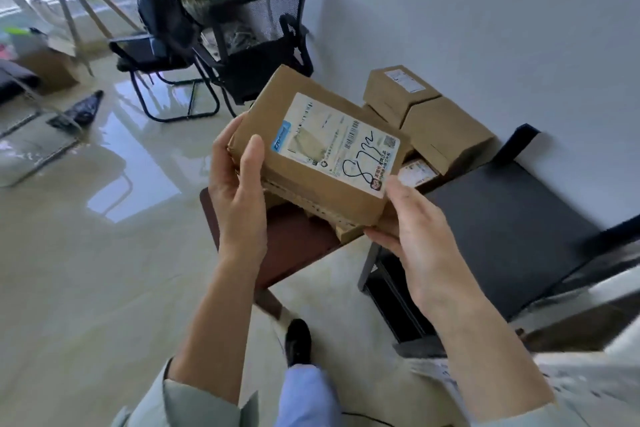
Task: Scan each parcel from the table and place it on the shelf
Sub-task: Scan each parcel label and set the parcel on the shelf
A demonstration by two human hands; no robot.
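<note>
Beyond the grip the dark table (pixel 298 239) bears more boxes (pixel 446 135), while the parcel (pixel 322 152) is lifted label-up, seemingly for scanning, left hand (pixel 239 180) clasping its near-left end, right hand (pixel 412 229) cradling its lower corner

Both my forearms reach forward, bare from pushed-back pale sleeves. My left hand (pixel 239 177) is raised with the palm turned inward, thumb lying up over what it grips and fingers wrapped behind. My right hand (pixel 415 229) sits lower, fingers curled underneath, supporting.
</note>
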